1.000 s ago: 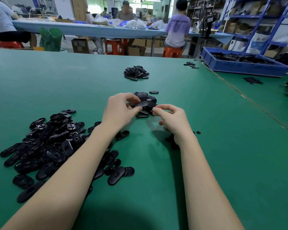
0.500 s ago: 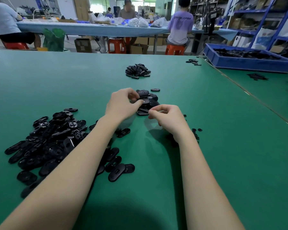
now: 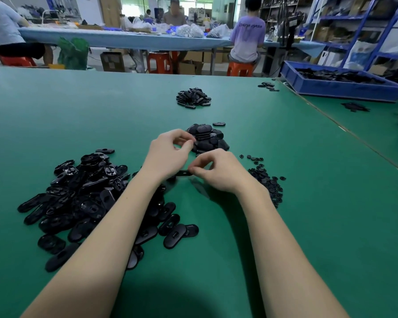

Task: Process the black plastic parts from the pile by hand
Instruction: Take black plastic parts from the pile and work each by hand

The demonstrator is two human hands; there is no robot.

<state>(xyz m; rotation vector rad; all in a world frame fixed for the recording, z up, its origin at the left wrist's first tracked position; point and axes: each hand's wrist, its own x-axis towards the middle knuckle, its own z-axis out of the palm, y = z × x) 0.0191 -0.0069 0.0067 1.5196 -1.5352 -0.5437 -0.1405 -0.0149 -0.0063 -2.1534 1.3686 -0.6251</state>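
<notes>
**Hands drawn back from the small stack, one part between them**

Hands have come nearer the person since the earlier pictures, when both worked right at the small stack (image 3: 207,140); now they sit on the near side of it. The right hand (image 3: 218,172) curls its fingers and thumb onto the end of a flat black part (image 3: 183,173), pinching it just above the green table (image 3: 308,226). The left hand (image 3: 168,157) lies against the other end of that part, its thumb and forefinger bent toward each other; whether they grip anything cannot be told, because the hand covers most of the part.

Left of the small stack, the big pile of black plastic parts (image 3: 83,193) spreads under the left forearm, which hides its right-hand side. Right of the stack and nearer the person, a scatter of small round pieces (image 3: 268,182) has come into view where the right wrist covered it before; the wrist still hides its near-left edge. Beyond the stack lies a second heap (image 3: 193,98), and far to its right a blue tray (image 3: 345,88) of dark parts, too small to make out singly.
</notes>
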